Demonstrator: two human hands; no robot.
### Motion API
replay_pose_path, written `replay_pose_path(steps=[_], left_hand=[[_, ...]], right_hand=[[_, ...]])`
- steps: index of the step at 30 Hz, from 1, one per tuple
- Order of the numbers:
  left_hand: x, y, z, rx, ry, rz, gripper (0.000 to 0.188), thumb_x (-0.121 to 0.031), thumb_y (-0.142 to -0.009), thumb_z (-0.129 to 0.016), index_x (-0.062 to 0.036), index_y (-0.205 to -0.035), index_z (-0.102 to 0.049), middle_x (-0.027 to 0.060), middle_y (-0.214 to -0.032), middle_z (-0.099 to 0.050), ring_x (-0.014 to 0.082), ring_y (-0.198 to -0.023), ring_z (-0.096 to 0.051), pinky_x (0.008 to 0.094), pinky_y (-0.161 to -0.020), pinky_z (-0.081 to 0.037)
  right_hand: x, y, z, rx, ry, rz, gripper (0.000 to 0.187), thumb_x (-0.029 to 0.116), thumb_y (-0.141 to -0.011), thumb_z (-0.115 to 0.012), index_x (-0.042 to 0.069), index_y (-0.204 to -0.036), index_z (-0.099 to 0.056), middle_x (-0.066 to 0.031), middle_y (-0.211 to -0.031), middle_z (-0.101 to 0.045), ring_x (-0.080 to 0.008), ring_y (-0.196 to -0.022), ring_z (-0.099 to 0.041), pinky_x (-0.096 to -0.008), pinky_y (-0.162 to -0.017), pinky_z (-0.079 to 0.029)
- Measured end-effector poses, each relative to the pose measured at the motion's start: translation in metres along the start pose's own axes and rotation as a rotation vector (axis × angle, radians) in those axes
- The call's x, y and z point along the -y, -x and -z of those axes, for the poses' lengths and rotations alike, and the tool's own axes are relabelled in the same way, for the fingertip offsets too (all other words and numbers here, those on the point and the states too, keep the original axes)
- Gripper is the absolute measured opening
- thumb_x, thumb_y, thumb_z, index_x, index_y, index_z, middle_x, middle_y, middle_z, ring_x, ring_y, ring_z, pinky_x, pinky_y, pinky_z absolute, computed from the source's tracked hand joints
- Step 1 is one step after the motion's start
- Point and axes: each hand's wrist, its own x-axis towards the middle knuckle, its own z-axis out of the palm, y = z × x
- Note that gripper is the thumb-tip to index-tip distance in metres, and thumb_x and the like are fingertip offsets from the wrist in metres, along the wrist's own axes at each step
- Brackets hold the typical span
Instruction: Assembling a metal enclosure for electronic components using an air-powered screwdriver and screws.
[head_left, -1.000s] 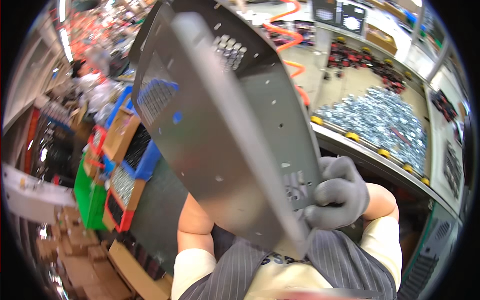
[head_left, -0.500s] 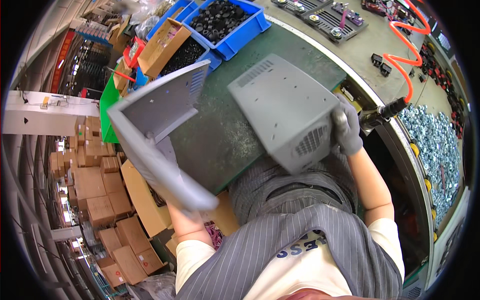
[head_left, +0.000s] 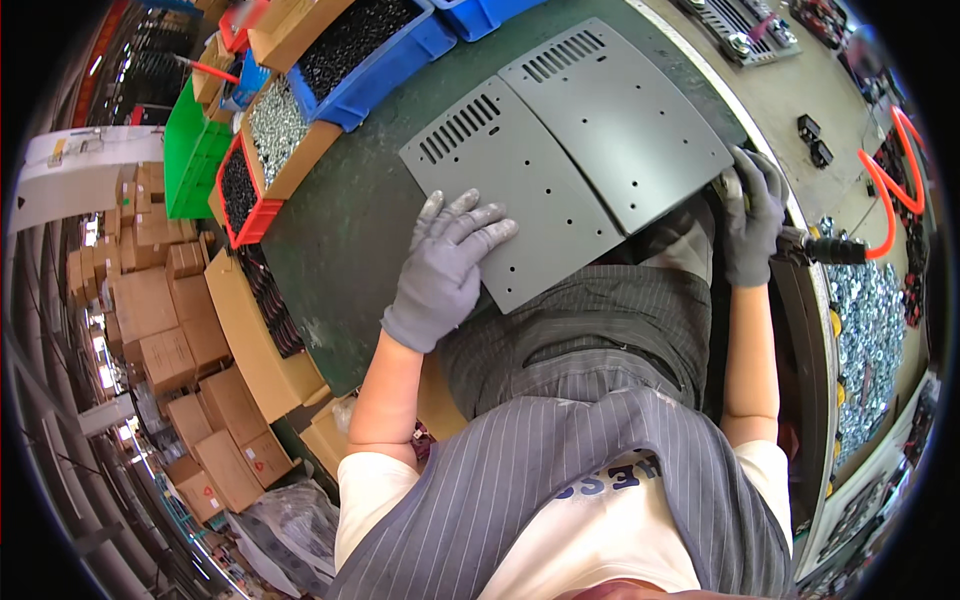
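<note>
Two grey metal panels with vent slots and screw holes lie side by side on the dark green bench (head_left: 340, 240). My left hand (head_left: 445, 265), in a grey glove, rests flat with spread fingers on the near corner of the left panel (head_left: 520, 185). The right panel (head_left: 620, 115) overlaps its edge. My right hand (head_left: 752, 220), also gloved, is at the right panel's near right corner, fingers curled around a small tool-like object I cannot make out.
Blue, red and green bins (head_left: 195, 150) and cardboard boxes (head_left: 290, 120) of small black and silver parts line the bench's far left. An orange coiled air hose (head_left: 890, 190) and a tray of silver washers (head_left: 865, 340) are on the right. Stacked cartons (head_left: 150, 320) stand on the floor.
The two panels, held up in the air a second ago, now lie flat on the bench. My left hand has come down on the left panel; my right hand has shifted to the right edge.
</note>
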Motion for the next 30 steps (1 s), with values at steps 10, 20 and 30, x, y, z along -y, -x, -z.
replay_pose_path(steps=[10, 20, 30], left_hand=[[-0.024, 0.030, -0.042, -0.038, -0.165, 0.092, 0.082, -0.053, -0.076, -0.073, -0.0108, -0.140, -0.043, 0.0231, -0.153, -0.029, 0.0530, -0.143, -0.019, 0.0656, -0.114, -0.020], [-0.020, 0.025, -0.038, -0.053, -0.076, 0.070, 0.080, -0.050, -0.072, -0.077, -0.0139, -0.137, -0.049, 0.0204, -0.147, -0.036, 0.0490, -0.140, -0.026, 0.0652, -0.112, -0.025], [-0.011, 0.023, -0.032, -0.107, 0.063, 0.044, 0.073, -0.048, -0.072, -0.076, -0.0178, -0.135, -0.056, 0.0163, -0.143, -0.044, 0.0448, -0.136, -0.034, 0.0621, -0.112, -0.027]], right_hand=[[0.051, -0.021, -0.014, 0.180, 0.121, -0.031, 0.035, 0.025, -0.084, -0.070, 0.013, -0.117, -0.070, -0.0174, -0.119, -0.062, -0.0358, -0.110, -0.056, -0.0441, -0.097, -0.045], [0.090, -0.107, -0.045, 0.295, 0.157, 0.164, 0.036, 0.037, -0.083, -0.070, 0.014, -0.112, -0.070, -0.0128, -0.121, -0.062, -0.0358, -0.118, -0.053, -0.0475, -0.101, -0.039], [0.172, -0.289, -0.191, 0.855, 0.420, 0.078, 0.083, 0.062, -0.080, -0.066, 0.013, -0.144, -0.048, -0.0220, -0.134, -0.057, -0.0397, -0.120, -0.058, -0.0445, -0.101, -0.046]])
